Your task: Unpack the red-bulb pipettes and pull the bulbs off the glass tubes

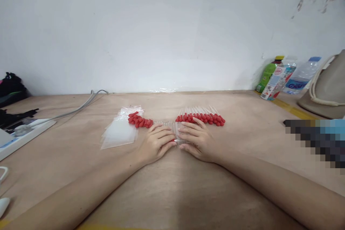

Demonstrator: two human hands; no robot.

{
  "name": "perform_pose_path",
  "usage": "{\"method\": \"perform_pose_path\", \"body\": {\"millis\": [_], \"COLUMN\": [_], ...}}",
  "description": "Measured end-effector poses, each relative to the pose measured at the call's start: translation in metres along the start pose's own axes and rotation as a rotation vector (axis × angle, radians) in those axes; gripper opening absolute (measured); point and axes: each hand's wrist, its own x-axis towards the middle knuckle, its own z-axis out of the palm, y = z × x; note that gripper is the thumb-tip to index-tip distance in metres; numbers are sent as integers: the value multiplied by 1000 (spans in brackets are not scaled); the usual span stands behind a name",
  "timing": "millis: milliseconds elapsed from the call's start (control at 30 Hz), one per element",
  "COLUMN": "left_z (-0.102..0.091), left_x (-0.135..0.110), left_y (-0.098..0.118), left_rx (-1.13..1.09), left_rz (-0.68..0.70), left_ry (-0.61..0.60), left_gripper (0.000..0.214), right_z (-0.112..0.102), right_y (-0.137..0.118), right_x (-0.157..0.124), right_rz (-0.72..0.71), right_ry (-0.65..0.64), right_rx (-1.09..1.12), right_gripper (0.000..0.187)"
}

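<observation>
both hands rest on the table [229,190] at the centre, wrists low, forearms entering from each side. the droppers, red-bulbed with clear stems, are arranged in groups in front of them.

left hand [159,142]: fingers bent and laid over the near part of clear stems [167,125]; thumb extended toward the right hand. right hand [198,140]: fingers loosely extended across the stems from the other side, thumb below. whether either hand grips or only presses cannot be told. the opposed position probably keeps the stems together and their ends level. clear film shows between the thumbs; its form is not distinguishable.

the right row [201,118] lies beyond the right hand, bulbs toward the person, tips toward the wall [172,28]. this common orientation likely keeps the bulbs easy to pick up. the left pile [141,121] is less regular and overlaps the right edge of the clear bags [120,131]. the bags are fanned, which presumably makes single edges easier to lift.

bottles [277,79] stand at the rear right and a power strip [35,133] lies at the left, both well apart from the hands, leaving the arms unobstructed.
</observation>
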Motion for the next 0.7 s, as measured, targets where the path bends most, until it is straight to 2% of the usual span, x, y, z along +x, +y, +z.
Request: {"method": "perform_pose_path", "body": {"millis": [100, 233, 567, 700], "left_z": [-1, -5, -7, -9], "left_x": [-1, 0, -1, 0], "left_y": [2, 5, 7, 8], "left_rx": [17, 20, -31, -46], "left_rz": [13, 33, 61, 66], "left_ry": [7, -47, -107, -106], "left_gripper": [14, 15, 17, 16], "right_z": [6, 10, 2, 0], "right_y": [1, 2, 1, 3], "right_x": [-1, -3, -6, -9], "right_rz": [-23, -105, -206, -247], "right_ry": [11, 51, 26, 65], "right_rx": [52, 113, 96, 71], "right_gripper": [21, 20, 19, 22]}}
